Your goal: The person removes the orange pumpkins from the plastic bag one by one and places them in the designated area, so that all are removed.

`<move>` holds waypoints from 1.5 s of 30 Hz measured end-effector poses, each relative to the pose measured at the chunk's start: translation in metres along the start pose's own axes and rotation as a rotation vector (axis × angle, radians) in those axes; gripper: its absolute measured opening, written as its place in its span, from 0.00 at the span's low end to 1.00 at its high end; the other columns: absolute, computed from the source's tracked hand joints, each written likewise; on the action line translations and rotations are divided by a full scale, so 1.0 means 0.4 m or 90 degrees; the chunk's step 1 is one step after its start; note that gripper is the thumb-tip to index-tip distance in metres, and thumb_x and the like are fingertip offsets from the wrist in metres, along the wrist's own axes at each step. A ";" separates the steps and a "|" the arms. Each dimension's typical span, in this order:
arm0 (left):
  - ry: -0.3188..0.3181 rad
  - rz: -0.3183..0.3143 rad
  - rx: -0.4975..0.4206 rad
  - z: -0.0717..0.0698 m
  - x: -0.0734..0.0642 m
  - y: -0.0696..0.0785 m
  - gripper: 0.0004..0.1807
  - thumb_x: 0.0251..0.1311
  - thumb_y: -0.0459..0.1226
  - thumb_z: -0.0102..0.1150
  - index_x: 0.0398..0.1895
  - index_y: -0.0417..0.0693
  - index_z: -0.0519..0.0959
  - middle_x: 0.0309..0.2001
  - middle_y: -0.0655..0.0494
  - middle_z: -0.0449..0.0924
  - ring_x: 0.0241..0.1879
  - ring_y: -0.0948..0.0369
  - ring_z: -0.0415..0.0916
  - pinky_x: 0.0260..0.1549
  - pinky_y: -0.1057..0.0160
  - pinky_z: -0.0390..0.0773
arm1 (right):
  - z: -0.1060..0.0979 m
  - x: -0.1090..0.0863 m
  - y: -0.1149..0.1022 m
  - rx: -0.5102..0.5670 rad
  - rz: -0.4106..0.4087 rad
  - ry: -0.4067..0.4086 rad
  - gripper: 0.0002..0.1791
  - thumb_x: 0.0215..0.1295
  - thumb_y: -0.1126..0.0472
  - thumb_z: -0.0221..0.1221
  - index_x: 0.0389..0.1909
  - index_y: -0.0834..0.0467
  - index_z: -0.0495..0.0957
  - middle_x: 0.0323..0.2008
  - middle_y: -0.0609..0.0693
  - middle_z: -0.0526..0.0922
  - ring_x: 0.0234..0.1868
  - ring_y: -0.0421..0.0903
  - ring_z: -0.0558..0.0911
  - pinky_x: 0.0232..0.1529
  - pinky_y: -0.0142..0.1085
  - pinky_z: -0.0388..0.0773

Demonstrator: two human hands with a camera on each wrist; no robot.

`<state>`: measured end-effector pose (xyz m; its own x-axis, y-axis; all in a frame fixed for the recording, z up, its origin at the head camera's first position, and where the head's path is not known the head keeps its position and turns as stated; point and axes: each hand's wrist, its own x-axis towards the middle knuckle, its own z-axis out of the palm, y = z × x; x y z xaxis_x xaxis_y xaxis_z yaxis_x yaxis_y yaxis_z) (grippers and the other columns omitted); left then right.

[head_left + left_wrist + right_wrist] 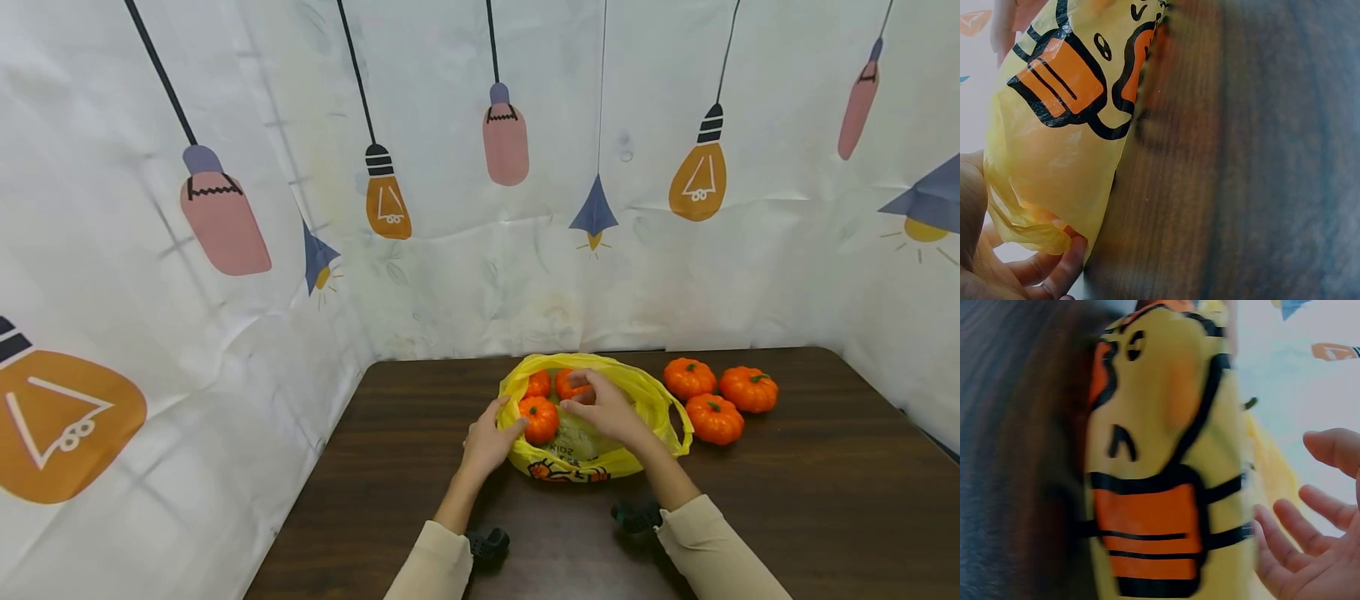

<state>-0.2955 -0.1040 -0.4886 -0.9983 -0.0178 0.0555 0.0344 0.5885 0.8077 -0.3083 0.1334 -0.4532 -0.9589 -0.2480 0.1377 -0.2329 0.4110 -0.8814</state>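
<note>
A yellow plastic bag (637, 385) printed in black and orange lies on the dark table with its mouth spread wide. Inside it sit toy pumpkins: one at the front left (538, 420), another behind it (538, 383), and a third pumpkin (567, 386) partly covered by the right fingers. My left hand (486, 442) grips the bag's left edge, thumb over the rim and fingers outside, against the yellow plastic (1054, 169). Over the bag's mouth is my right hand (611, 410), its fingers spread and bent a little, holding nothing; the right wrist view shows the palm (1316, 550) beside the bag.
Right of the bag, three more orange pumpkins stand grouped: one at the back (688, 378), one at the right (750, 389) and one in front (715, 419). The brown wooden table (817, 500) reaches a white printed curtain (465, 275) at the back.
</note>
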 end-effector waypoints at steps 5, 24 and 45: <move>-0.003 0.003 0.001 -0.001 0.001 0.001 0.33 0.63 0.55 0.63 0.70 0.57 0.74 0.70 0.46 0.75 0.68 0.35 0.67 0.63 0.23 0.56 | 0.017 0.005 0.019 0.009 0.003 -0.001 0.31 0.70 0.56 0.64 0.69 0.62 0.69 0.67 0.62 0.73 0.59 0.60 0.79 0.53 0.50 0.82; -0.018 0.030 -0.002 -0.012 0.005 -0.008 0.26 0.75 0.53 0.50 0.71 0.59 0.73 0.70 0.44 0.74 0.69 0.39 0.70 0.63 0.28 0.66 | 0.072 -0.007 0.060 -0.039 0.013 -0.081 0.45 0.64 0.49 0.70 0.77 0.57 0.61 0.72 0.63 0.68 0.66 0.65 0.76 0.60 0.59 0.77; -0.035 0.035 -0.012 -0.015 0.007 -0.014 0.25 0.74 0.50 0.53 0.71 0.58 0.73 0.65 0.42 0.78 0.59 0.45 0.78 0.52 0.41 0.78 | 0.095 -0.002 0.043 -0.069 0.062 -0.065 0.31 0.63 0.50 0.71 0.61 0.56 0.68 0.66 0.60 0.76 0.66 0.61 0.78 0.61 0.57 0.77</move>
<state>-0.2983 -0.1123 -0.4894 -0.9959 0.0586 0.0684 0.0897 0.5724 0.8150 -0.3055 0.1073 -0.4856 -0.9576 -0.2881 0.0024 -0.1610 0.5281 -0.8338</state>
